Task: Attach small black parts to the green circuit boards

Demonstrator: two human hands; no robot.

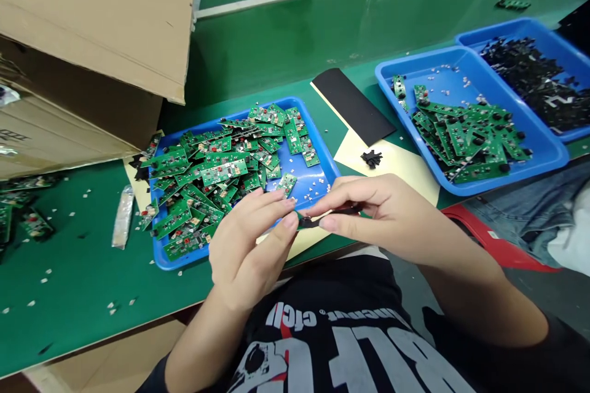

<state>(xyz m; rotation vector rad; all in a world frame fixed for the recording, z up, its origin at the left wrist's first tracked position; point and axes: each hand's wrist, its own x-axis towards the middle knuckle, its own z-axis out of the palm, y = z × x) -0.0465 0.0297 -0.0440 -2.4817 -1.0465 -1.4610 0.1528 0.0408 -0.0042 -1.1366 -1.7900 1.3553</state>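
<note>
My left hand (251, 245) pinches a small green circuit board (299, 217) between thumb and fingers, and most of that board is hidden. From the right, my right hand (387, 212) grips a thin black strip (316, 222) with thumb and forefinger. One end of the strip meets the board at my left fingertips. Both hands are over the front edge of a blue tray (332, 159) heaped with green circuit boards (224, 172). Just beyond my right hand, a small bunch of black strips (371, 158) lies on pale backing paper (405, 163).
A black sheet (354, 104) lies behind the paper. Rightward, a blue tray (507, 181) holds more boards, beside another tray (498, 23) of black pieces. An open cardboard box (106, 24) stands at left. White bits dot the green table (92, 282). Someone's jeans (511, 202) show at right.
</note>
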